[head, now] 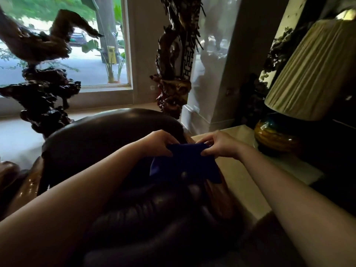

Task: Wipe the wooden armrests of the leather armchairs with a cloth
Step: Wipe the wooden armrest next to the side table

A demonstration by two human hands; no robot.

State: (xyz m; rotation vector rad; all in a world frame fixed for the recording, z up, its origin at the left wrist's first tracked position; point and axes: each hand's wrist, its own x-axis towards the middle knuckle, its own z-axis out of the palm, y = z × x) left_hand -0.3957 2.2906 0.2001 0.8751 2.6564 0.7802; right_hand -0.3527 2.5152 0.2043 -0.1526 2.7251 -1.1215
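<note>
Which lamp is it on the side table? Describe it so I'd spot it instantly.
Start at the dark leather armchair in the middle, then go right to the pale side table. At its far end stands the lamp: a glossy amber-and-teal round base under a pleated beige shade, the only light-coloured fabric thing there.
</note>
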